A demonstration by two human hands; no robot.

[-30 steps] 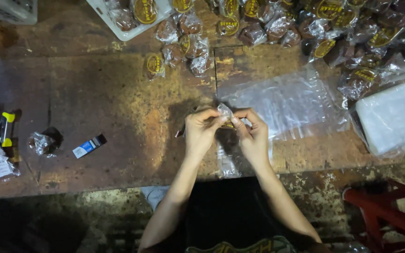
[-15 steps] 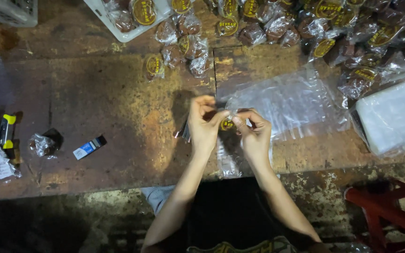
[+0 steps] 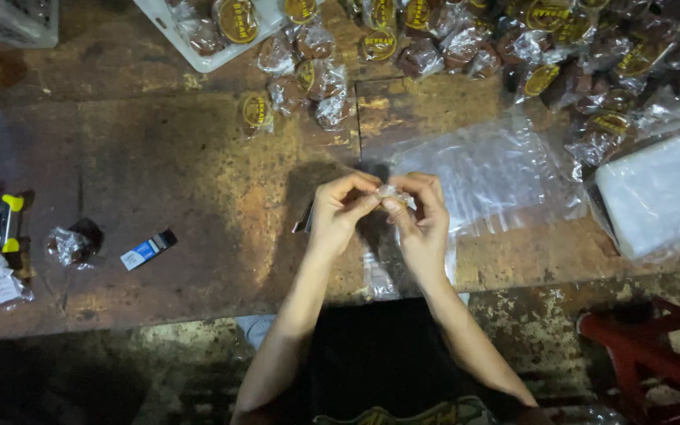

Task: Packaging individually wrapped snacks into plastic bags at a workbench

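Two hands meet over the middle of a worn, rust-stained brown table point(image 3: 159, 157): the left hand point(image 3: 340, 212) and right hand point(image 3: 423, 216) both pinch a small clear plastic packet point(image 3: 393, 194) between their fingertips, held just above the tabletop. Wrapped sweets point(image 3: 466, 39) crowd the far right edge, flat clear bags point(image 3: 497, 173) lie right of the hands, and dim mottled floor point(image 3: 120, 370) shows near.

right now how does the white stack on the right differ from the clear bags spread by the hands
The white stack is opaque, thick and squared off; the clear bags are see-through, thin and crinkled. The stack lies apart at the table's right edge; the bags spread right behind the right hand and left hand, which pinch a small clear wrapper together. Both lie flat on the worn table.
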